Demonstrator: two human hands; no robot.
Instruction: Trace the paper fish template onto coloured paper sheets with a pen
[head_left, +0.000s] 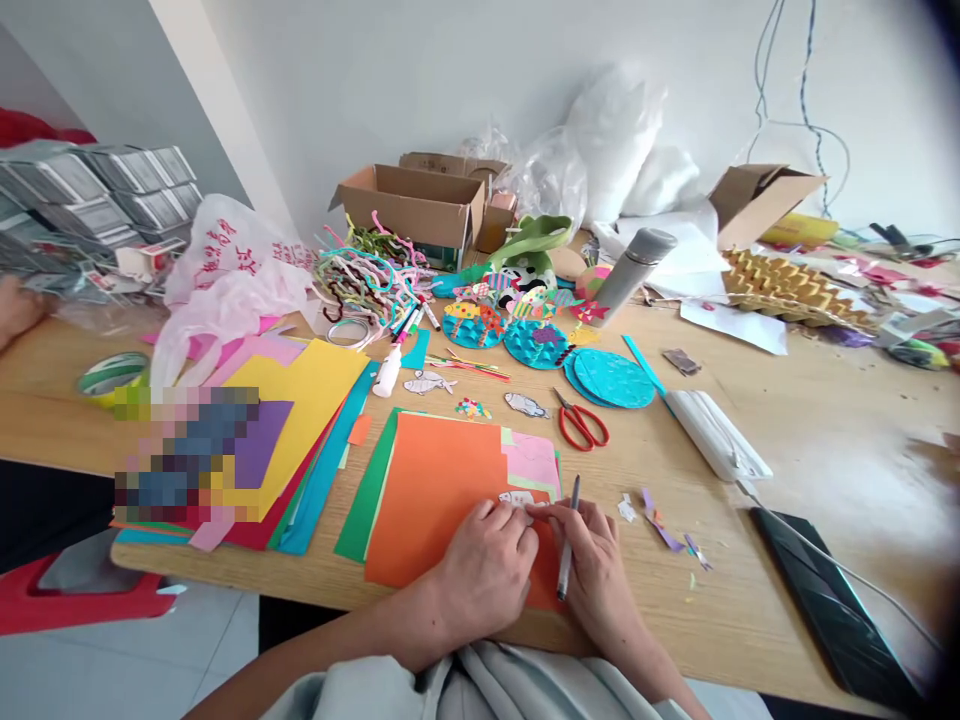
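Note:
My left hand (491, 560) is curled over an orange sheet of paper (442, 470), its fingertips pinching the lower edge of a small white paper cutout (517, 497) with drawn marks. Close on its right, my right hand (592, 560) grips a grey pen (564, 578), which stands nearly upright between the fingers. The right fingertips also touch the cutout's edge. Beneath the orange sheet lie green paper (375, 500) and a pink piece (531, 460). Beyond them are two paper fish (429, 383) (526, 404) and red-handled scissors (581, 425).
Coloured sheets (315, 390) are stacked at the left, near a tape roll (112, 372). Blue discs (611, 378), pipe cleaners (367, 280) and a grey bottle (634, 275) stand farther back. A white power strip (716, 435) and a black phone (832, 600) lie right. Another person's hand (19, 308) shows far left.

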